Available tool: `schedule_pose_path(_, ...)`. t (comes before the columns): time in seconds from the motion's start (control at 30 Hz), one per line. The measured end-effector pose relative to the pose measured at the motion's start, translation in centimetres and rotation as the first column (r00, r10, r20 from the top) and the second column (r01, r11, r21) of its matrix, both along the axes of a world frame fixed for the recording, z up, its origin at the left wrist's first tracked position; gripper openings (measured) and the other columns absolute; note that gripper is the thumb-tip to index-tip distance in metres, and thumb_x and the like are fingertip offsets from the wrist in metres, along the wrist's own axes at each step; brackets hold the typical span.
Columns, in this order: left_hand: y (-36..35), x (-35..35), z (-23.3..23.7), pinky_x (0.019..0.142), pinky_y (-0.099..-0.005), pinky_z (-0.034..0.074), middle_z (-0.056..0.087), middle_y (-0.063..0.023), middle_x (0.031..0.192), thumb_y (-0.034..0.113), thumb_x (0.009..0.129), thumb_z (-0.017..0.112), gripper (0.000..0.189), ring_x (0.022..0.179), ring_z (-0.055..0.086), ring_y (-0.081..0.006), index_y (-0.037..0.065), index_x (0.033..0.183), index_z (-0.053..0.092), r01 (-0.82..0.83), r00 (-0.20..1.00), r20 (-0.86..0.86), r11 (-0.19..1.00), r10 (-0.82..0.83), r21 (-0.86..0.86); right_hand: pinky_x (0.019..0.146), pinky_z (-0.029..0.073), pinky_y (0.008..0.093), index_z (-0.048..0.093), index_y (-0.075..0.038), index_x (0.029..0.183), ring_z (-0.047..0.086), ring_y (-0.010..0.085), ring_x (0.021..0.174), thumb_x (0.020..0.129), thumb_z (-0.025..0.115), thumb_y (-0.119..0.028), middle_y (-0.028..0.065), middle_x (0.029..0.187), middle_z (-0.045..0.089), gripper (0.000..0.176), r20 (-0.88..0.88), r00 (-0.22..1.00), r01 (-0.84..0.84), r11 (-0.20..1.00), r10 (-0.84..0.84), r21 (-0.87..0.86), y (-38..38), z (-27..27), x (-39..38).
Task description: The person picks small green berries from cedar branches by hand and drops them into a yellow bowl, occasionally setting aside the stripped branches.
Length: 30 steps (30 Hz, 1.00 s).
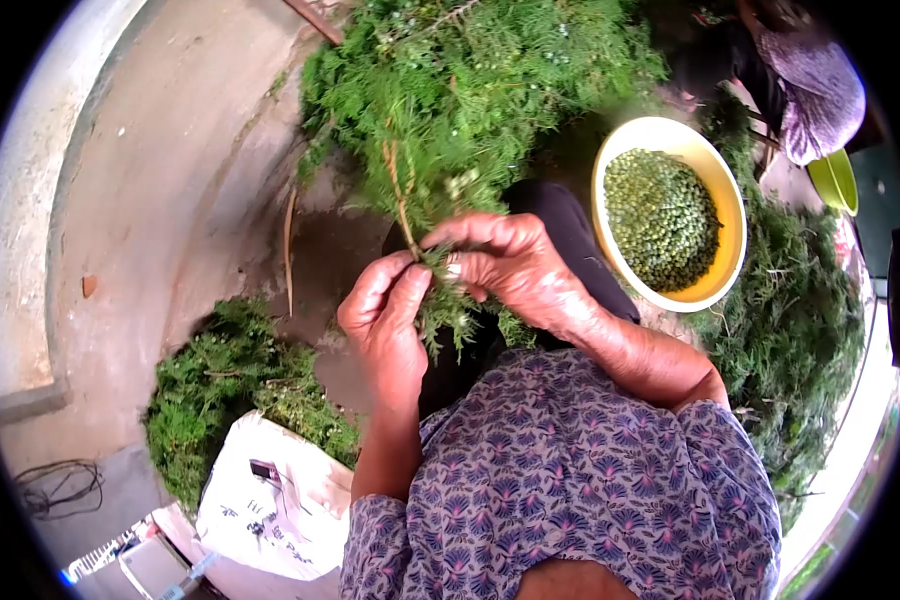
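Note:
A leafy evergreen branch (403,200) with a brown stem is in front of me, its upper part slightly blurred. My left hand (385,305) pinches the stem between thumb and fingers. Close beside it, my right hand (515,262) has its fingers bent on the same branch, the index fingertip near the stem. Green sprigs hang below both hands. Pale green berries (462,185) show among the leaves just above the right hand. The exact contact under the right fingers is partly hidden.
A yellow tub (735,235) holding many green berries stands to the right. Evergreen cuttings lie in a heap (490,80) ahead, a smaller pile (215,390) left and another (800,300) right. A white sack (260,510) lies lower left. Another person (810,85) sits near a green basin (835,182).

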<state>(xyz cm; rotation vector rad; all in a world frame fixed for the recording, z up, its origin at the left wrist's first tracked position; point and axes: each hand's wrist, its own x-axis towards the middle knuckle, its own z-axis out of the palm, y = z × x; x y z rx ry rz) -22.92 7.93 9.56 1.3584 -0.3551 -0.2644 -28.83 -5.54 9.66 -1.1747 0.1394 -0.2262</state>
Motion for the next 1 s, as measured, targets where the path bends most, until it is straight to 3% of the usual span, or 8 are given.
schedule_pose_path(0.1,0.0,0.0,-0.8,0.067,-0.0192,0.042,0.061,-0.0017,0.081,-0.003,0.08,0.059,0.011,0.073,0.052,-0.0054,-0.005,0.091,0.061,0.042,0.996,-0.087,0.994,-0.033,0.104,0.063,0.046,0.0223,0.063,0.001,0.095,0.055,0.0083,0.072,0.078,0.063,0.004,0.0033,0.08,0.058,0.017,0.19,0.973,0.19,0.926,-0.132,-0.326,0.4,-0.7,0.3)
schedule_pose_path(0.23,-0.9,-0.2,-1.6,0.063,-0.0203,0.042,0.059,-0.0021,0.076,0.0,0.081,0.059,0.01,0.067,0.052,-0.0072,-0.004,0.09,0.06,-0.017,0.993,-0.121,1.0,0.015,-0.015,0.053,0.048,0.0215,0.061,0.002,0.089,0.057,0.0079,0.063,0.078,0.06,0.006,0.0049,0.075,0.06,0.012,0.011,0.963,0.267,0.95,-0.269,-0.161,0.8,-1.6,0.4)
schedule_pose_path(0.37,-0.6,0.6,-2.1,0.066,-0.0222,0.043,0.059,-0.0042,0.073,0.004,0.083,0.06,0.011,0.067,0.054,-0.0104,-0.004,0.091,0.06,-0.072,0.976,-0.21,0.997,0.063,-0.037,0.061,0.05,0.0224,0.053,-0.001,0.098,0.061,0.0138,0.072,0.083,0.057,0.001,0.0052,0.081,0.06,0.016,-0.097,0.98,0.195,0.913,-0.171,0.357,-3.1,-1.2,-0.1)
schedule_pose_path(0.5,-0.1,0.8,-2.4,0.066,-0.0226,0.043,0.059,-0.0043,0.074,0.004,0.083,0.06,0.012,0.068,0.054,-0.0103,-0.003,0.092,0.06,-0.101,0.96,-0.26,0.995,0.101,0.015,0.056,0.048,0.0208,0.057,-0.003,0.096,0.06,0.0115,0.07,0.083,0.061,-0.005,0.0031,0.077,0.059,0.014,-0.158,0.975,0.206,0.897,-0.155,0.391,-3.9,-2.2,-1.4)
schedule_pose_path(0.6,-0.3,0.9,-3.0,0.066,-0.0229,0.043,0.06,-0.0041,0.076,0.004,0.083,0.06,0.012,0.068,0.054,-0.0106,-0.003,0.092,0.061,-0.116,0.95,-0.297,0.992,0.095,-0.054,0.05,0.046,0.0178,0.063,-0.003,0.087,0.056,0.0062,0.057,0.081,0.065,-0.009,0.0013,0.071,0.062,0.009,-0.349,0.934,0.122,0.986,-0.076,0.113,-2.3,-2.0,-2.5)
schedule_pose_path(0.63,-0.2,0.9,-3.0,0.066,-0.0229,0.043,0.06,-0.0041,0.076,0.004,0.083,0.06,0.012,0.068,0.054,-0.0106,-0.003,0.092,0.061,-0.116,0.95,-0.298,0.992,0.095,-0.053,0.053,0.044,0.0216,0.061,-0.003,0.097,0.054,0.0086,0.062,0.077,0.068,-0.01,0.0034,0.072,0.058,0.022,-0.352,0.929,0.058,0.985,-0.112,-0.161,-1.7,-2.0,-2.5)
schedule_pose_path(0.7,-0.2,1.1,-3.0,0.067,-0.023,0.043,0.06,-0.0038,0.078,0.005,0.082,0.062,0.013,0.069,0.054,-0.0109,-0.003,0.092,0.06,-0.099,0.948,-0.31,0.993,0.075,-0.065,0.067,0.049,0.0271,0.062,0.0,0.099,0.061,0.0184,0.075,0.071,0.071,-0.007,0.0107,0.086,0.063,0.031,0.051,0.978,0.19,0.778,-0.2,-0.599,-1.0,-3.3,-1.8)
schedule_pose_path(1.0,-0.7,0.9,-1.8,0.07,-0.0204,0.04,0.06,-0.0014,0.082,0.001,0.077,0.066,0.018,0.073,0.052,-0.0073,-0.001,0.093,0.06,0.001,0.949,-0.315,0.999,-0.012,-0.035,0.068,0.047,0.0336,0.06,0.001,0.098,0.059,0.0283,0.079,0.07,0.069,-0.005,0.0139,0.084,0.058,0.03,0.019,0.997,0.072,0.798,-0.075,-0.599,0.1,-3.6,-0.8)
